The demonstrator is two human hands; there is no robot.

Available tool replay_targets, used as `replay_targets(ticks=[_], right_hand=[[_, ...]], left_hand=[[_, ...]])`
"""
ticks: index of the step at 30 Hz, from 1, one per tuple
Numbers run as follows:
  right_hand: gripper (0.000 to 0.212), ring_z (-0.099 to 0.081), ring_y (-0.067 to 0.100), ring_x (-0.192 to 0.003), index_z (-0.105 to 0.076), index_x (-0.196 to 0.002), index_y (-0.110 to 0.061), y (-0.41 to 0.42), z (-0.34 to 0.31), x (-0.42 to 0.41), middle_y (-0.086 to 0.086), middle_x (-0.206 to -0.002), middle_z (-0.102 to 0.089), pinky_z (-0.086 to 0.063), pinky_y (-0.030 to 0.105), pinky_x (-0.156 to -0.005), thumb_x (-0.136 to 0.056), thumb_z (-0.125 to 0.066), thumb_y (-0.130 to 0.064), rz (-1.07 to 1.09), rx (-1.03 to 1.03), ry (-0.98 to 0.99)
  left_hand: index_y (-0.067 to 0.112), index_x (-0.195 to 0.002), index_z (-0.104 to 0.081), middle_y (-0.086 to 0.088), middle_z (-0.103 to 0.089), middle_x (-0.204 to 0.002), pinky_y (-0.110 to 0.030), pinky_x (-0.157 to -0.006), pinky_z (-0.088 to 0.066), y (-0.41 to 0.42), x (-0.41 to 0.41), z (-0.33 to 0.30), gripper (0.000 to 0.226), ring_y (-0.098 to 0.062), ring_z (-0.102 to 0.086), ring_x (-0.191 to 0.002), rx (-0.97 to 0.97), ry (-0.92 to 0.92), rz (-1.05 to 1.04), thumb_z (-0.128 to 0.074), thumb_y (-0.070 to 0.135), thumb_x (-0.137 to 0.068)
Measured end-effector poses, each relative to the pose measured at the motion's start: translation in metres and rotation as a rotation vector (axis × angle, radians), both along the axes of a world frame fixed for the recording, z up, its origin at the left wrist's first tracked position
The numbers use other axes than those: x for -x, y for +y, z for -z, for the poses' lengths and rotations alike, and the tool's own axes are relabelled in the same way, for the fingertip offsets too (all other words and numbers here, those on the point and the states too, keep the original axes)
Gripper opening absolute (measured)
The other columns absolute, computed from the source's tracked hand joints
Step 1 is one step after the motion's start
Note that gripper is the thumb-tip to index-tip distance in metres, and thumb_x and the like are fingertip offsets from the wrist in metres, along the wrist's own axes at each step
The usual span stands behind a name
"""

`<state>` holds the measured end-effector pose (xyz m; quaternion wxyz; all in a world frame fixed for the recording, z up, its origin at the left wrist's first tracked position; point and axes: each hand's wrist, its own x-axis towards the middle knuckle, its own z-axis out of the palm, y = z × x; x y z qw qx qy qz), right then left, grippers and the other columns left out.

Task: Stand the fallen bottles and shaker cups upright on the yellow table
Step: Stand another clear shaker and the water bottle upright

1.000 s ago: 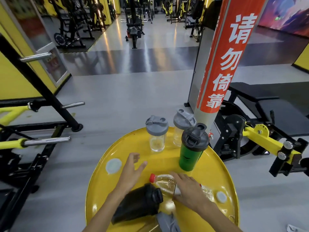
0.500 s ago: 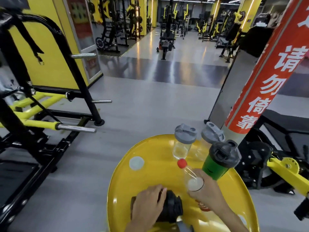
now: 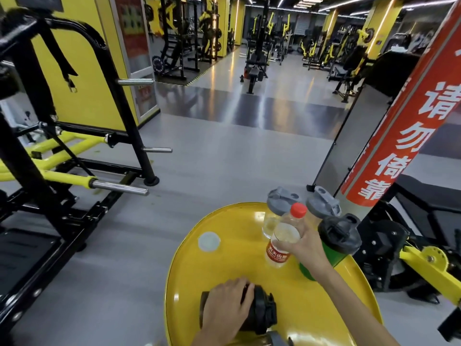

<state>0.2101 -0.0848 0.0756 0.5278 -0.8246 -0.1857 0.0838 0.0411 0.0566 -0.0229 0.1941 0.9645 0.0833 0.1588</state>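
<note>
Gym floor, grey, racks and machines all round; round yellow tabletop [image 3: 224,275] low in the head view, near edge cut off by the frame.

Right hand [image 3: 303,248]: wrapped around the shoulder of a clear water bottle [image 3: 282,242] with red cap and red label. Bottle is nearly upright, cap leaning slightly away and to the right, base at or just above the tabletop; contact cannot be confirmed.

Left hand [image 3: 225,314]: palm down, fingers curled over a black shaker cup [image 3: 259,313] lying on its side. Long axis runs left to right, lid end toward the right, base under the palm. Whether the grip is fully closed underneath is hidden.

Outward from there: green shaker cup [image 3: 334,245] with black lid stands just behind the right wrist, partly masked by it. Two clear cups with grey lids [image 3: 282,198] [image 3: 323,204] stand at the far rim, the nearer one partly behind the bottle. A pale round disc [image 3: 209,241] lies flat on the left.

Judgement: bottle wants only setting down and letting go. The black cup is the open job; the left hand is already on it, and the lid end must swing up toward vertical with the base staying near the palm.

Something grey and dark [image 3: 275,339] at the bottom edge, beside the black cup, is cropped; possibly another fallen cup, not identifiable.
</note>
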Motion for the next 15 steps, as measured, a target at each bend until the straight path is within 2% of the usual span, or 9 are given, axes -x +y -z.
replay_targets(ticks=[3, 6, 8, 11, 15], right_hand=[[0.066, -0.061, 0.016, -0.106, -0.058, -0.115, -0.023, 0.012, 0.011, -0.006, -0.005, -0.113, -0.065, -0.051, 0.032, -0.083, -0.06, -0.091, -0.006, 0.032, 0.003, 0.049], [0.064, -0.06, 0.021, -0.108, -0.055, -0.108, -0.031, 0.016, 0.025, -0.007, 0.0, -0.114, -0.062, -0.05, 0.029, -0.078, -0.061, -0.09, -0.004, 0.062, 0.023, 0.087], [0.063, -0.059, 0.021, -0.109, -0.055, -0.107, -0.034, 0.015, 0.032, -0.007, 0.001, -0.117, -0.062, -0.048, 0.024, -0.073, -0.063, -0.089, -0.004, 0.069, 0.019, 0.098], [0.07, -0.056, 0.021, -0.11, -0.052, -0.12, -0.025, 0.014, 0.034, -0.01, 0.001, -0.119, -0.059, -0.044, 0.018, -0.07, -0.064, -0.088, -0.003, 0.055, 0.058, 0.093], [0.076, -0.052, 0.02, -0.111, -0.048, -0.128, -0.021, 0.014, 0.03, -0.014, 0.0, -0.121, -0.057, -0.043, 0.025, -0.074, -0.066, -0.086, -0.001, 0.014, 0.094, 0.112]], left_hand=[[0.032, -0.095, -0.06, 0.012, -0.06, -0.07, -0.026, -0.053, -0.046, 0.0, -0.001, 0.001, 0.045, -0.007, -0.054, -0.06, -0.028, -0.004, -0.013, -0.021, 0.054, -0.101], [0.034, -0.086, -0.058, 0.014, -0.054, -0.06, -0.022, -0.043, -0.038, 0.0, -0.001, 0.001, 0.034, -0.004, -0.048, -0.05, -0.087, 0.01, -0.012, -0.032, 0.049, -0.101], [0.035, -0.086, -0.057, 0.015, -0.053, -0.06, -0.021, -0.044, -0.037, 0.0, 0.0, 0.001, 0.031, -0.004, -0.048, -0.051, -0.092, 0.008, -0.006, -0.034, 0.048, -0.102], [0.035, -0.089, -0.058, 0.015, -0.057, -0.066, -0.021, -0.048, -0.036, 0.0, 0.001, 0.001, 0.034, -0.004, -0.051, -0.056, -0.056, 0.007, -0.001, -0.03, 0.049, -0.103], [0.034, -0.094, -0.06, 0.015, -0.059, -0.069, -0.021, -0.051, -0.036, 0.001, 0.002, -0.003, 0.038, -0.004, -0.051, -0.058, -0.023, 0.036, 0.001, -0.027, 0.05, -0.103]])
